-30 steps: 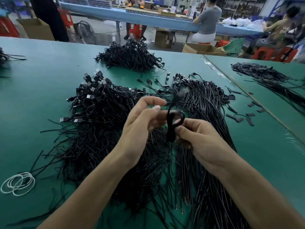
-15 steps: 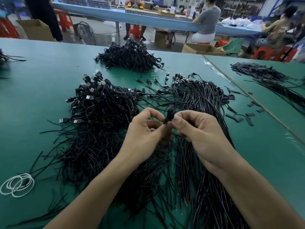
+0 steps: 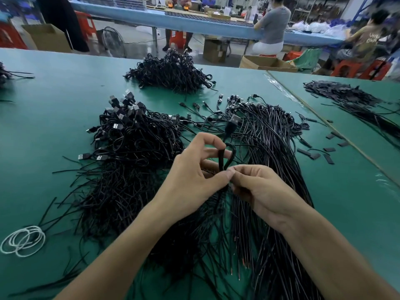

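Note:
My left hand (image 3: 190,176) and my right hand (image 3: 262,189) meet above a green table (image 3: 54,118). Together they pinch one black USB cable (image 3: 229,152) bent into a small loop; its USB plug (image 3: 232,124) sticks up beyond the fingers. My left thumb and forefinger hold the loop's top and base. My right fingertips pinch the cable at the loop's base. Under the hands lie a heap of looped black USB cables (image 3: 134,135) on the left and a long bundle of straight black cables (image 3: 268,148) on the right.
A further heap of black cables (image 3: 173,72) lies at the back of the table. White rubber bands (image 3: 23,240) sit at the near left. Small black strips (image 3: 329,150) are scattered to the right. A second table (image 3: 346,100) carries more black parts. People sit at a blue bench behind.
The hands pressed together half a second ago. Now the cable's loop is open again between them and the plug stands up above the left fingers.

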The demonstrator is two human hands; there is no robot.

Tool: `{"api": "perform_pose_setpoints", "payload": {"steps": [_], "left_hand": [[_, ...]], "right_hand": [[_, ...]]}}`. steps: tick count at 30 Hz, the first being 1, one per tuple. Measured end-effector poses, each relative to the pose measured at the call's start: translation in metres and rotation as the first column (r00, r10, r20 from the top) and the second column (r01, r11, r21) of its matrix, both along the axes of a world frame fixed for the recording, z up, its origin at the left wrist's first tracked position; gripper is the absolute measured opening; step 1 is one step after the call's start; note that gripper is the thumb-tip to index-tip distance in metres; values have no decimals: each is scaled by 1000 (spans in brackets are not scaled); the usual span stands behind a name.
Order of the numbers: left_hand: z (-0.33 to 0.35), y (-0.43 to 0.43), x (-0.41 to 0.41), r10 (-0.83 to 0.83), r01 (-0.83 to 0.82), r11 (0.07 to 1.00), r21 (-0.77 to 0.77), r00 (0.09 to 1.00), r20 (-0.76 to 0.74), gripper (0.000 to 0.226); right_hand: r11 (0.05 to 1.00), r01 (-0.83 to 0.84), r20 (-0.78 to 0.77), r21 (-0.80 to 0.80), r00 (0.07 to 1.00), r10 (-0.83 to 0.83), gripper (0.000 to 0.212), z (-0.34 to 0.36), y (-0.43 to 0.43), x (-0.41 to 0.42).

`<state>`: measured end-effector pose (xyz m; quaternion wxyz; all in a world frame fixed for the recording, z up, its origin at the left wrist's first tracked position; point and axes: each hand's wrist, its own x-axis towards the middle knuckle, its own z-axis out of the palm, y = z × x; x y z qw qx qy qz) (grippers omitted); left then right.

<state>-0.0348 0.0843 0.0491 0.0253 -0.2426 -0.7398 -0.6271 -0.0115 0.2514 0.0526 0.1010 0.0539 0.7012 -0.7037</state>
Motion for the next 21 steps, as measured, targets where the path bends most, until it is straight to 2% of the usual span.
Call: {"api": "perform_pose_setpoints", "payload": {"steps": [2,5,7,8,9,10,11,12,14,15,16,18,19,21], "left_hand": [[-3,1,1,14,-19,995,-99,999,-52,41],[-7,-1,-2,29,-46,986,-158,994,-109,44],[-7,-5,-8,33,-51,986,-160,993,-112,41],[-7,-7,-11,42,-57,987,-150,994,-99,38],[-7,-11,-16,67,-75,990,-121,995,-72,36],[-9,-16,-23,108,-110,991,-76,994,-29,35],[-11,-22,-30,161,-161,987,-21,987,27,34],[-14,-29,-38,224,-228,973,35,971,88,33],[-22,-44,-54,350,-386,912,137,908,229,28],[-27,-51,-62,388,-453,873,182,870,304,26],[-32,-58,-69,409,-501,840,209,837,363,27],[-43,-71,-79,444,-540,830,138,790,423,46],[-48,-76,-82,484,-538,843,22,775,406,57],[-55,-80,-83,563,-508,824,-251,786,256,65]], "right_hand": [[999,28,65,-19,998,-27,15,-6,1,-4],[992,46,147,-118,989,-29,14,-16,-1,-7],[982,40,137,-183,990,-15,13,-23,-3,-10],[985,44,107,-164,994,-27,12,-25,-2,-14],[995,54,60,-82,997,-50,14,-28,0,-18],[995,75,-5,67,997,-75,16,-30,5,-25],[956,121,-86,266,991,-101,15,-32,12,-31],[857,184,-168,482,979,-115,14,-35,21,-37],[527,250,-225,812,968,-111,24,-43,43,-49],[389,230,-193,892,972,-132,32,-46,53,-52],[301,192,-147,934,975,-165,39,-49,60,-55],[223,113,-65,968,975,-213,46,-54,69,-58],[203,93,-47,975,974,-220,47,-56,71,-60],[190,104,-60,976,973,-224,46,-58,74,-62]]}}
